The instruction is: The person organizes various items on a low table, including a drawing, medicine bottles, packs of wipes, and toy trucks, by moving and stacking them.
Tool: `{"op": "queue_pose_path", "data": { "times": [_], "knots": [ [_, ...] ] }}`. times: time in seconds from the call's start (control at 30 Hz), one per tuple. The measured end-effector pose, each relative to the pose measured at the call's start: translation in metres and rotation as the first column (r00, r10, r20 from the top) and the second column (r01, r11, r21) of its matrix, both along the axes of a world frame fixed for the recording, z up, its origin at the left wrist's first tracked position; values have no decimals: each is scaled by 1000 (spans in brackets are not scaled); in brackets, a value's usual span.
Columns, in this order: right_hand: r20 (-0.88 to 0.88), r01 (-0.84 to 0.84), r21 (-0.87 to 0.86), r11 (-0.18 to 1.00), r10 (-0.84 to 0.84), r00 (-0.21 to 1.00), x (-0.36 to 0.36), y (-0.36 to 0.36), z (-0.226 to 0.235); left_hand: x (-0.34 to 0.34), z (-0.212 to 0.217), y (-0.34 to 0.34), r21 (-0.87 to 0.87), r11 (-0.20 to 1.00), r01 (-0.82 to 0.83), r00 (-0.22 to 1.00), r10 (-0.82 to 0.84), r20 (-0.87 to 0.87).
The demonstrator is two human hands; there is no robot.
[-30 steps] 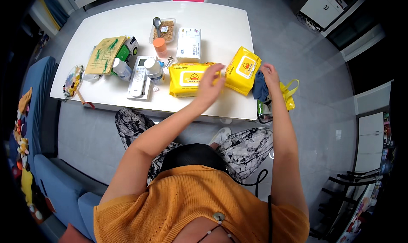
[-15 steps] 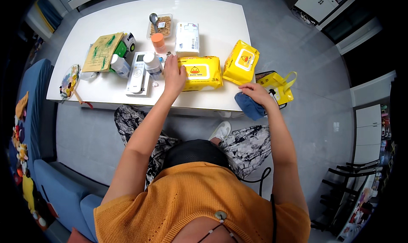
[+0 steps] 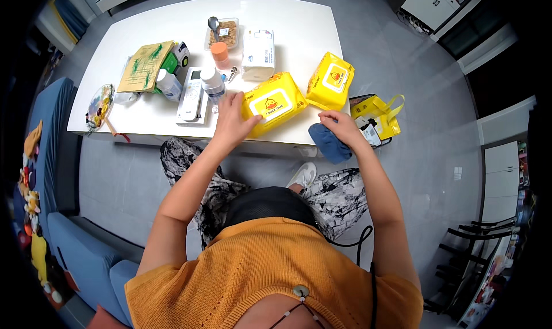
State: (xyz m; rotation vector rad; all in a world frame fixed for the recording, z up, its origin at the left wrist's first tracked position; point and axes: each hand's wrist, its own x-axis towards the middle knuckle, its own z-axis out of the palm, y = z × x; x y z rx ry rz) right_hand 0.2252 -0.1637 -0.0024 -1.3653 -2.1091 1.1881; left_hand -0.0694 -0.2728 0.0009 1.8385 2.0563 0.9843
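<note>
Yellow pack (image 3: 276, 103) at mid-frame, orange-beaked duck (image 3: 271, 104) on it; dusty-blue cloth (image 3: 330, 145) to the right; I see marbled black-and-white trousers (image 3: 338, 195) below, mustard top (image 3: 270, 266) at bottom; white table (image 3: 296, 27) above.

Bright, even light; faint glare on floor (image 3: 431, 171); curved edges, perhaps soft.

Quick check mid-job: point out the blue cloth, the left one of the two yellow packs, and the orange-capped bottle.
Blue cloth (image 3: 330, 145): head view, middle of its bunched fabric.
Left yellow pack (image 3: 272, 103): head view, on its white-framed duck picture.
Orange-capped bottle (image 3: 219, 53): head view, on its cap.
</note>
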Motion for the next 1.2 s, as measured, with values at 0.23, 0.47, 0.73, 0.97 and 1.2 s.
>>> {"op": "queue_pose_path", "data": {
  "times": [0.23,0.47,0.73,0.97,1.2],
  "knots": [
    [-288,318,424,848,-207,935,-54,-4,47,-8,-17,-22,19,998,62,993,-64,103],
    [152,-385,698,604,400,904,-129,-40,35,-3,-43,-19,43,999,-18,894,-3,449],
    [372,-439,656,614,243,896,-155,37,26,-8,-45,-16,-7,1000,-23,883,24,469],
    [317,-348,498,794,207,925,-133,39,30,-10,-50,-17,20,998,-56,924,44,380],
    [335,-365,523,771,207,919,-69,9,29,-10,-51,-18,-50,996,-74,882,88,463]
  ]
}}
